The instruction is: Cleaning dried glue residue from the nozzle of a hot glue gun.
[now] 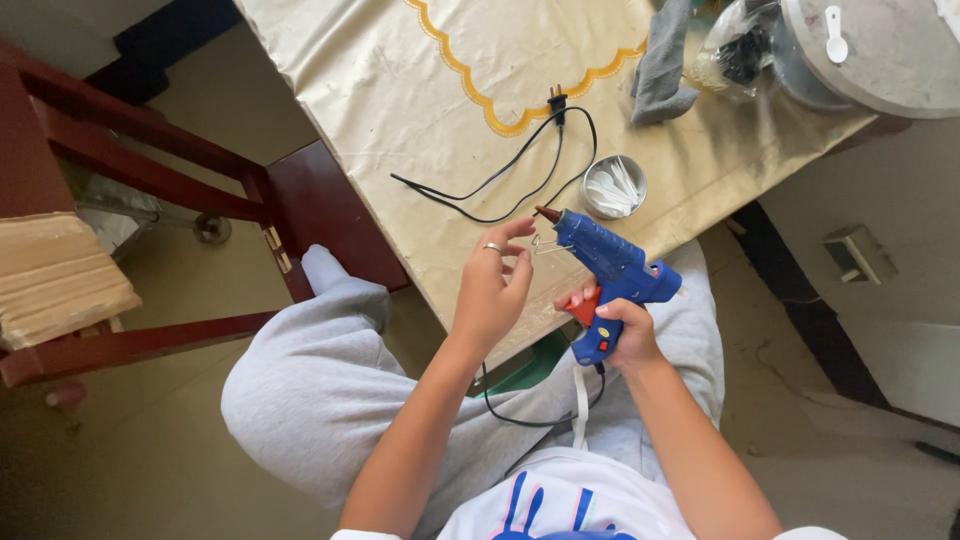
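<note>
My right hand (pixel 620 325) grips the handle of a blue glue gun (pixel 607 268), a finger resting on its red trigger, the copper nozzle pointing up and left over the table edge. My left hand (pixel 492 285), with a ring on one finger, is raised just left of the nozzle, fingertips pinched near the tip; whether it holds something small is unclear. The gun's black cord (pixel 500 178) loops over the beige tablecloth (pixel 400 90) to an unplugged plug (pixel 557 100).
A small round tin with white plastic spoons (pixel 614 186) sits just above the gun. A grey cloth (pixel 660 60), a plastic bag and a round grey lid with a white spoon (pixel 880 50) lie at the far right. A dark red wooden chair (pixel 150 190) stands left.
</note>
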